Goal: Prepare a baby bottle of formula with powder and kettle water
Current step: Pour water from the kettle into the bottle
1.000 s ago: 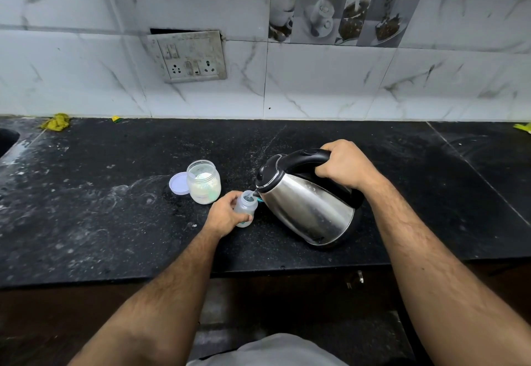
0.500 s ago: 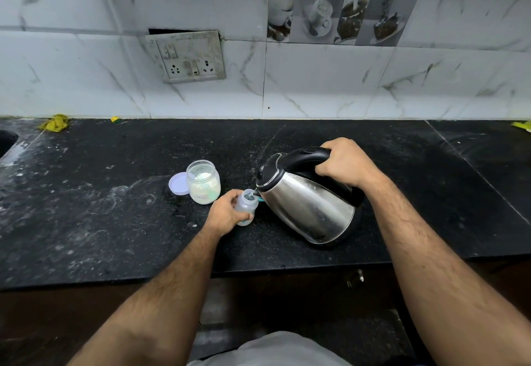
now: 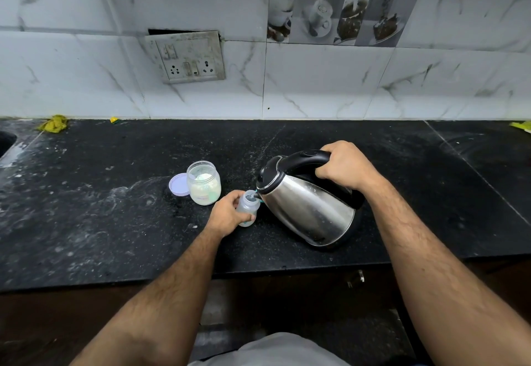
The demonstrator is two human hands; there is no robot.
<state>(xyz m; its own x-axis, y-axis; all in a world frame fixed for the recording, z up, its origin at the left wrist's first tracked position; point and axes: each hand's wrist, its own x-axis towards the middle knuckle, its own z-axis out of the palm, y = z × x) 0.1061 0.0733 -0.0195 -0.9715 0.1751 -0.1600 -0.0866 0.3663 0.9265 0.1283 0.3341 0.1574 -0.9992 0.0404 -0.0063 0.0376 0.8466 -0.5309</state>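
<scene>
Left grip: our left hand [image 3: 227,214] is wrapped around the bottle [image 3: 247,207], which stands on the counter [image 3: 115,222] near its front edge.
Right grip: our right hand [image 3: 346,164] clenches the black handle of the kettle [image 3: 309,207], tilted with its spout at the bottle's open mouth.
Jar: the open powder jar [image 3: 203,182] sits just left of the bottle, its lid [image 3: 179,184] touching it on the left.
Hidden: our fingers cover much of the bottle; we cannot make out a water stream or fill level.
Writing: a faint jar label, unreadable to us.
</scene>
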